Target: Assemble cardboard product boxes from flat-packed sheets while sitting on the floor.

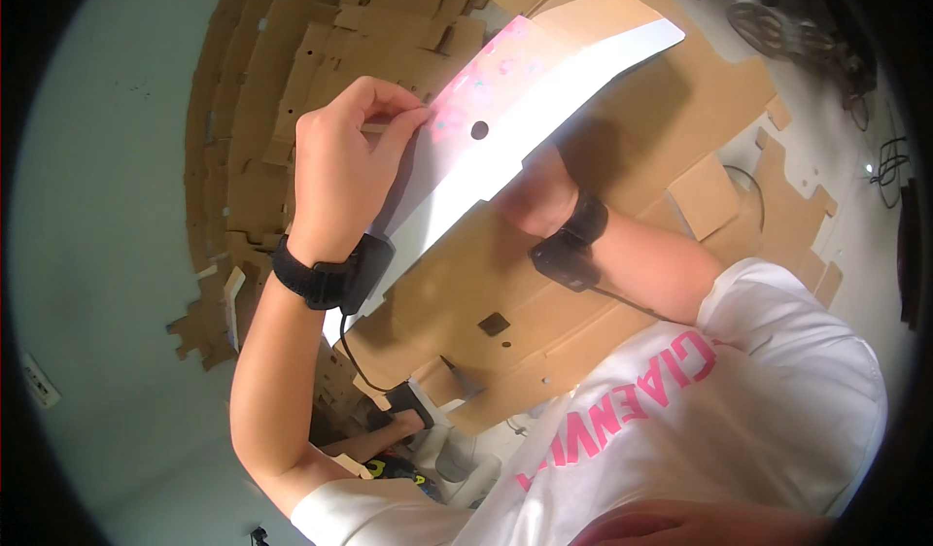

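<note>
1. While the left hand (340, 162) is pinching the near edge of the flat die-cut cardboard box blank with a pink-and-white printed face (525, 109), its fingers (389, 109) are closing on that edge beside the blank's small round hole.
2. The right hand (539, 191) is reaching under the blank, mostly hidden by it; I cannot tell whether its fingers are gripping or only propping.
3. Judging from this, the blank is being lifted but not yet shaped: its flaps are lying flat and no corner is standing up, so all the folding appears left to do.
4. Beyond the blank, a stack of plain brown cardboard blanks (292, 89) is fanning out close behind the left hand, crowding that side.
5. Right of the blank, the pale floor (826, 157) is offering open room, with loose cables lying well apart from the blank.
</note>
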Available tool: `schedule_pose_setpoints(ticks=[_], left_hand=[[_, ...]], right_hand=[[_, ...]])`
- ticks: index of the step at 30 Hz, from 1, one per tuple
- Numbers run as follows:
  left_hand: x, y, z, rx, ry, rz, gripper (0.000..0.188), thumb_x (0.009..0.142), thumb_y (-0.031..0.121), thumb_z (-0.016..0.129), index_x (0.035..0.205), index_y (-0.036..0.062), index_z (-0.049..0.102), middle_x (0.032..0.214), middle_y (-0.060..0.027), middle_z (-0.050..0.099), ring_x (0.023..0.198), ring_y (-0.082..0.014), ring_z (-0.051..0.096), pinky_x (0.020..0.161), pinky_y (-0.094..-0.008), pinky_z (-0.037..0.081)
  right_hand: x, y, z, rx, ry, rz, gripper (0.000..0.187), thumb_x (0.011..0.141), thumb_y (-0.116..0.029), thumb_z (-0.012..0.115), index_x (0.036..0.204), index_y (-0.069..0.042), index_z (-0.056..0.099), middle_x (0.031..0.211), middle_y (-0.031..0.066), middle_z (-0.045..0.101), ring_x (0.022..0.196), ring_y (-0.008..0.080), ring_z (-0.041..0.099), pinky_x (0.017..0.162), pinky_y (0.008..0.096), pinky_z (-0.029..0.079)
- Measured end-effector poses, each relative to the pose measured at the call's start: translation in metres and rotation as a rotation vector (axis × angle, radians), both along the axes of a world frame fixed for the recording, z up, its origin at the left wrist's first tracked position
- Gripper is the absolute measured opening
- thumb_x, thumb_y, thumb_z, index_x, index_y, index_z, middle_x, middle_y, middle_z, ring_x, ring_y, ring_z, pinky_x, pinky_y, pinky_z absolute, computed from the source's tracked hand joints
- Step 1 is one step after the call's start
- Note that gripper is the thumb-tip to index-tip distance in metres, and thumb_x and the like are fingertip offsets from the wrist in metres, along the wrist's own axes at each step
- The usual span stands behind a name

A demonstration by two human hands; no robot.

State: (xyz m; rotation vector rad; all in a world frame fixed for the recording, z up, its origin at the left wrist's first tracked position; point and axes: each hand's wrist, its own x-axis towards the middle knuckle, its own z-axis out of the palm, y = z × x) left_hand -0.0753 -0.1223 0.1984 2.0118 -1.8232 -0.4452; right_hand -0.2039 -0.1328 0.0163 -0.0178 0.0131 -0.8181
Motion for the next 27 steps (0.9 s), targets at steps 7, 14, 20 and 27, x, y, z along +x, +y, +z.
schedule_pose_setpoints(ticks=[7,14,20,27], left_hand=[[0.014,0.0,-0.005,0.11,0.32,0.288,0.021,0.1,0.01,0.061,0.093,-0.0084,0.069,0.09,-0.0115,0.074,0.084,-0.0181,0.073,0.078,-0.0304,0.06],[0.023,0.001,-0.01,0.063,0.582,0.247,0.03,0.103,0.011,0.057,0.124,-0.0095,0.061,0.114,-0.0158,0.072,0.09,-0.0221,0.073,0.084,-0.0312,0.059],[0.026,0.005,-0.01,0.127,0.664,0.277,0.034,0.102,0.01,0.058,0.132,-0.0056,0.058,0.123,-0.0165,0.069,0.096,-0.0193,0.072,0.087,-0.0304,0.057],[0.021,0.005,-0.012,0.069,0.616,0.334,0.02,0.097,0.009,0.066,0.111,-0.0067,0.067,0.101,-0.0154,0.074,0.09,-0.0184,0.073,0.082,-0.0278,0.058]], right_hand=[[-0.002,0.001,0.001,0.029,0.079,0.008,0.031,0.096,-0.02,0.061,0.125,-0.01,0.059,0.119,0.0028,0.066,0.11,0.0169,0.061,0.093,0.0375,0.049],[-0.007,-0.002,0.004,-0.046,-0.016,0.021,0.03,0.094,-0.019,0.06,0.121,-0.006,0.061,0.119,0.0046,0.067,0.111,0.0181,0.061,0.097,0.0355,0.046],[-0.008,0.001,0.011,-0.111,0.106,-0.066,0.029,0.094,-0.015,0.057,0.121,-0.004,0.062,0.119,0.0065,0.067,0.113,0.0199,0.061,0.1,0.0364,0.045],[-0.003,-0.001,0.0,-0.037,-0.049,-0.01,0.032,0.094,-0.013,0.056,0.125,-0.006,0.058,0.122,0.0063,0.065,0.114,0.0201,0.06,0.101,0.0374,0.045]])
